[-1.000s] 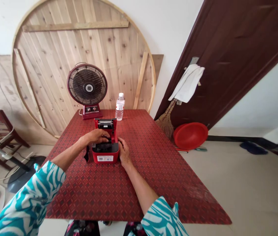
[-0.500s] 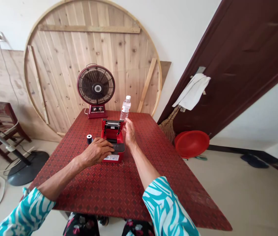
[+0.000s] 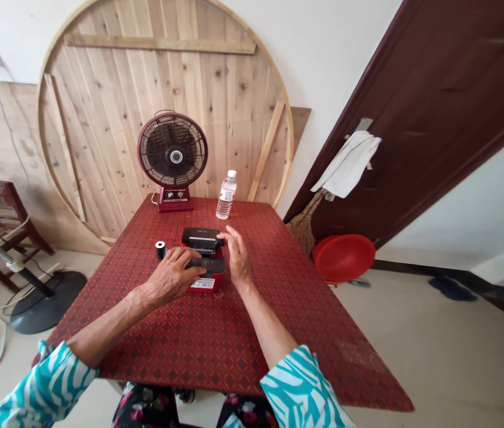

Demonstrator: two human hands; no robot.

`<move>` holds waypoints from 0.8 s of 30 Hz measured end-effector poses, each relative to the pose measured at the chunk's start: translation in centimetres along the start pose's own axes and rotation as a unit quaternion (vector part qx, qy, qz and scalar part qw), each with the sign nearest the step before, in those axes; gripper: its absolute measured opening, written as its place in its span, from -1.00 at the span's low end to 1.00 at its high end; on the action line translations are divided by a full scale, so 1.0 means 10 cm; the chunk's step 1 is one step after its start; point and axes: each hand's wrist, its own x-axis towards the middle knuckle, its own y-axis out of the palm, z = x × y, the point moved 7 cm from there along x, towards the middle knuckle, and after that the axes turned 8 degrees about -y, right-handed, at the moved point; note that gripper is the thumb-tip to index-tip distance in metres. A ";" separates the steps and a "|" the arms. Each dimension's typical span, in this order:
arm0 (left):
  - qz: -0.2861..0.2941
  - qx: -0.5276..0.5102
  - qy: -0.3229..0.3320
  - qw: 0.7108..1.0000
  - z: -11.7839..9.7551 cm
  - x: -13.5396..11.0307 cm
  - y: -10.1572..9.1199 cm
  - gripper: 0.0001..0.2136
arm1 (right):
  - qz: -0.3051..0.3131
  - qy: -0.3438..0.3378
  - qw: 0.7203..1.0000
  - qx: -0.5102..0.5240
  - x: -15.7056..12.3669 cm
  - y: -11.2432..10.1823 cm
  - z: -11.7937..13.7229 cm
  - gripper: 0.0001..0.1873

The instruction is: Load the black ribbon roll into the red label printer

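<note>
A small red-and-black receipt printer (image 3: 207, 284) sits on the patterned table, a white label on its near side. Its dark lid (image 3: 201, 233) is tilted down over the body, partly raised. My left hand (image 3: 175, 270) lies curled over the printer's left near part, gripping it. At the lid's right edge is my right hand (image 3: 238, 255), its fingers stretched and apart, the thumb side touching or close to the lid. Just left of the printer stands a small paper roll (image 3: 160, 249), dark outside with a white end.
A red table fan (image 3: 175, 157) and a water bottle (image 3: 226, 196) stand at the table's (image 3: 287, 309) far end. A large round wooden board (image 3: 225, 89) leans on the wall behind. To the right are a red basin (image 3: 345, 258) and a broom (image 3: 305, 229); a floor stand (image 3: 49, 303) is left.
The printer's lid has swung down from upright toward the body, with my right hand following at its edge. My left hand has stayed on the printer. The camera view has shifted slightly.
</note>
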 end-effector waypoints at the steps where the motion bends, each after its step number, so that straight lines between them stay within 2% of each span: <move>1: -0.009 -0.001 0.000 1.000 0.01 -0.01 -0.01 -0.78 | 0.008 -0.003 1.000 0.000 -0.07 -0.01 0.02 -0.60; 4: -0.022 0.001 -0.003 1.000 0.05 -0.02 0.01 -0.79 | 0.027 -0.022 0.999 -0.006 -0.22 -0.03 0.04 -0.61; 8: 0.003 0.021 -0.008 1.000 0.09 -0.05 0.09 -0.75 | 0.055 -0.054 0.996 -0.041 -0.30 -0.03 0.03 -0.60; 10: 0.014 0.029 -0.010 0.999 0.10 -0.07 0.11 -0.67 | 0.057 -0.063 0.995 -0.045 -0.31 -0.03 0.02 -0.59; 14: 0.019 0.026 -0.023 0.999 0.12 -0.07 0.09 -0.38 | 0.056 -0.074 0.994 -0.057 -0.33 -0.04 0.02 -0.58; 18: 0.022 0.015 -0.056 0.998 0.16 -0.05 0.06 -0.28 | 0.079 -0.100 0.986 -0.104 -0.37 -0.03 0.03 -0.58; 22: 0.018 -0.051 -0.058 0.997 0.15 -0.06 0.04 -0.32 | 0.083 -0.107 0.984 -0.118 -0.39 -0.03 0.04 -0.59; 24: -0.025 -0.142 -0.102 0.984 0.21 -0.10 -0.01 -0.39 | 0.073 -0.099 0.988 -0.094 -0.39 -0.03 0.04 -0.59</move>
